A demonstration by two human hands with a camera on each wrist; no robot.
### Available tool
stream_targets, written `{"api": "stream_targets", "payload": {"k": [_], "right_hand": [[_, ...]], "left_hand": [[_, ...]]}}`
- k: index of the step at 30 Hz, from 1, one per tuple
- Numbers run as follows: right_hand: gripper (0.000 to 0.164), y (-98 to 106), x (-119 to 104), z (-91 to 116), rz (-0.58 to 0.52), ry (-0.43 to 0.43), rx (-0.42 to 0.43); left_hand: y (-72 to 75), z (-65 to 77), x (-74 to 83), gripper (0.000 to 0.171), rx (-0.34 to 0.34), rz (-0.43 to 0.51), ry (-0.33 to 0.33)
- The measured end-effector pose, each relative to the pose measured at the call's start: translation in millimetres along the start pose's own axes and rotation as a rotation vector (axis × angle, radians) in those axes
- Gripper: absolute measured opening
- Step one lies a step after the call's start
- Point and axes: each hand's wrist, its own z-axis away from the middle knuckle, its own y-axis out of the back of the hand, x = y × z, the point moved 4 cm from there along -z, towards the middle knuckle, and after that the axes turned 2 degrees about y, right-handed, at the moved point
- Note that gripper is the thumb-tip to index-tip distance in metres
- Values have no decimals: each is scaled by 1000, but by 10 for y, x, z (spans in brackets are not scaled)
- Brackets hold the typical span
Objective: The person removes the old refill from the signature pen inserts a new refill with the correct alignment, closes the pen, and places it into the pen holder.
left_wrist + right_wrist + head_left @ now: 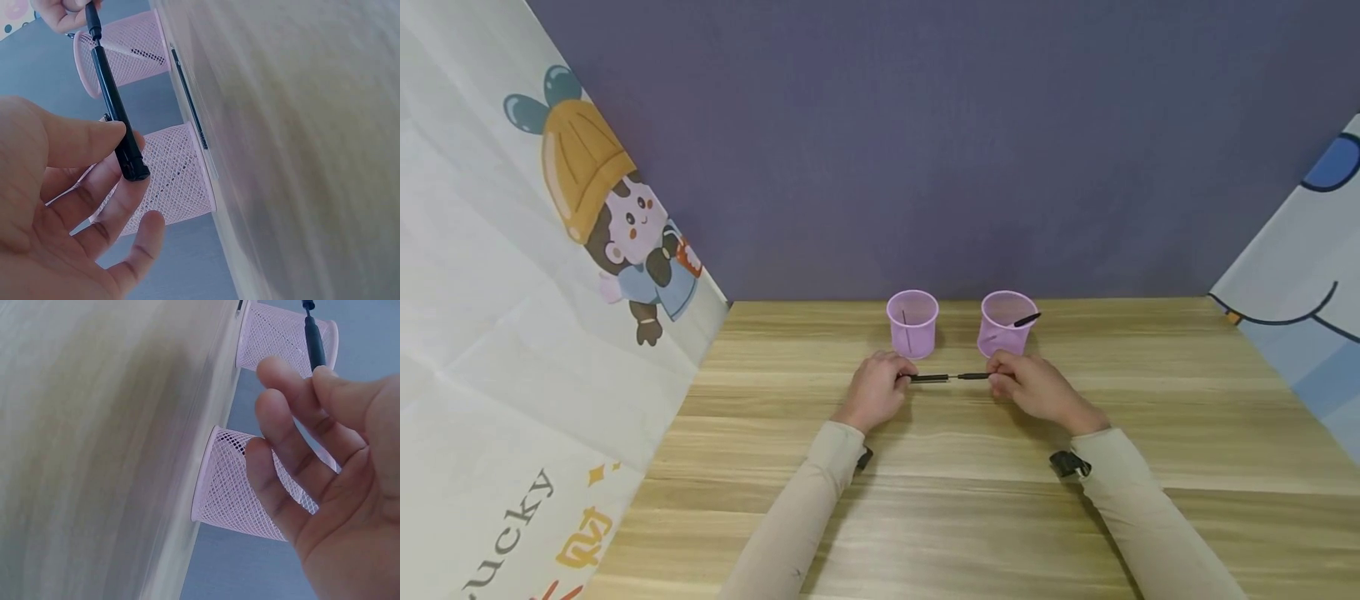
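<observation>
My left hand (877,387) pinches a black pen barrel (110,87) between thumb and fingers; its clip and push-button end show in the left wrist view. My right hand (1033,385) pinches the pen's dark tapered front section (314,344) between thumb and index finger, its other fingers loosely bent. The two parts lie in one line, with a thin piece bridging the narrow gap between them. A slim dark pen refill (189,97) lies on the table below the parts. Both hands are just in front of two pink mesh cups.
The left mesh cup (913,337) holds a thin dark stick. In the right mesh cup (1000,340) a pen-like thing with a black end (1027,319) leans over the rim. Behind the wooden table (955,517) rises a dark wall (955,150).
</observation>
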Motion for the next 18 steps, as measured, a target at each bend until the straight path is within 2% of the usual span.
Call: {"api": "stream_targets", "payload": {"k": [9, 18], "right_hand": [[4, -38, -22, -39, 40, 55, 33], [4, -97, -19, -67, 40, 45, 26]], "left_hand": [[8, -4, -7, 17, 2, 14, -15], [-8, -2, -9, 16, -6, 22, -21]]}}
